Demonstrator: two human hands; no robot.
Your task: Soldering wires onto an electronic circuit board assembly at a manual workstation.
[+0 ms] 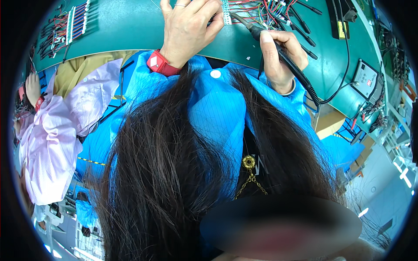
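My right hand is closed around a soldering iron, holding it like a pen. The iron's dark tip points up and left to a pale strip of small connectors with red and black wires. Just left of that strip is my left hand, its fingers curled and partly cut off by the upper edge. Whatever the left fingers pinch is hidden. A red wrist strap circles my left wrist. Thin wires and several black tube-like pieces lie right of the strip.
Another wired connector strip lies on the green mat at the far left. A grey control box stands at the right, near the iron's black cable. A co-worker in a pink sleeve sits at my left.
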